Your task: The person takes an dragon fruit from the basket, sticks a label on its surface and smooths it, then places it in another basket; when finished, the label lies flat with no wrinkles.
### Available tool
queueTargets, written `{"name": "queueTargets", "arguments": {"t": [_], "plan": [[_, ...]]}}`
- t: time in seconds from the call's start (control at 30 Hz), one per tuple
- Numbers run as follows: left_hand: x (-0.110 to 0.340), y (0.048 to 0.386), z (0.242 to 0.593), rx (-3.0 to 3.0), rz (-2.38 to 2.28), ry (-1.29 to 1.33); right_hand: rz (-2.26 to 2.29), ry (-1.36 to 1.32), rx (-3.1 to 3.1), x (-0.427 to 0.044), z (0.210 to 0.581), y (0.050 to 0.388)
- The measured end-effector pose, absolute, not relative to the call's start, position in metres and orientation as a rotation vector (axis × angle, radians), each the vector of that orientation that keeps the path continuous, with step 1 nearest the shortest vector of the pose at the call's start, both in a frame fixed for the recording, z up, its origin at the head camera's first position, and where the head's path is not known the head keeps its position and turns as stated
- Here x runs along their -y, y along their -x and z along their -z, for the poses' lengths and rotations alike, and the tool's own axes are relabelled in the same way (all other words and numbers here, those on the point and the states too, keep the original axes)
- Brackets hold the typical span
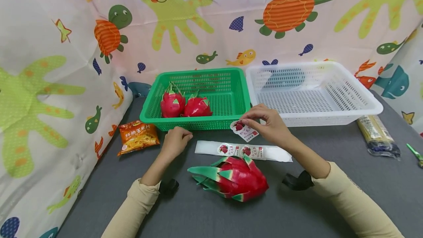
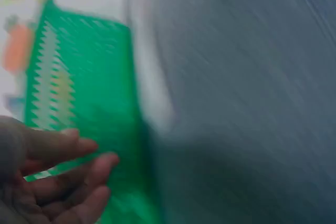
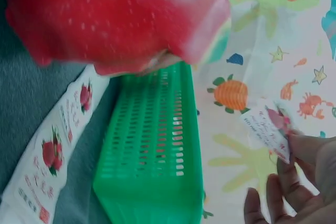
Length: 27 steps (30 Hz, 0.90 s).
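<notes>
My right hand (image 1: 269,125) pinches a white sticker (image 1: 244,130) with a printed dragon fruit, between thumb and fingers, in front of the baskets. In the right wrist view the same sticker (image 3: 268,129) is at the fingertips. Loosely curled and holding nothing, my left hand (image 1: 175,143) is by the front of the green basket (image 1: 198,123). Below the hands lies a backing strip (image 1: 277,153) with dragon fruit stickers (image 1: 246,151). Nearest to me a large red dragon fruit (image 1: 242,179) rests on its side, green tips pointing left. The left wrist view is blurred.
Two smaller dragon fruits (image 1: 173,104) sit in the green basket. A white basket (image 1: 317,118) stands beside it on the right. An orange snack bag (image 1: 138,137) lies at left, a clear package (image 1: 378,135) at right. A patterned cloth (image 1: 198,17) hangs behind.
</notes>
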<state>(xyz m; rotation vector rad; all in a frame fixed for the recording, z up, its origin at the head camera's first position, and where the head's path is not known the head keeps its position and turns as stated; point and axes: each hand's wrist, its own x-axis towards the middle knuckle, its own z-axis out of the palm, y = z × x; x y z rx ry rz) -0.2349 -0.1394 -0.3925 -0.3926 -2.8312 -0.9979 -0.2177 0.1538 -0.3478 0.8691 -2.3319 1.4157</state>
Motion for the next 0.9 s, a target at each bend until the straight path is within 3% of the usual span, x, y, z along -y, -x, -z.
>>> {"name": "queueTargets", "arguments": {"t": [0.2, 0.33, 0.63, 0.77, 0.9], "plan": [[0.091, 0.197, 0.329, 2.582, 1.132, 0.769, -1.33, -0.92, 2.437, -0.155, 0.339, 0.21], [0.064, 0.185, 0.306, 2.538, 1.096, 0.849, -1.33, -1.021, 2.409, -0.15, 0.333, 0.202], [0.055, 0.165, 0.32, 2.496, 1.503, 0.741, -1.374, -0.752, 2.497, -0.163, 0.336, 0.17], [0.053, 0.142, 0.333, 2.495, 1.639, 0.734, -1.594, -0.818, 2.53, -0.177, 0.346, 0.155], [0.045, 0.118, 0.352, 2.596, 1.412, 0.705, -1.662, -0.951, 2.624, -0.188, 0.362, 0.141]]}}
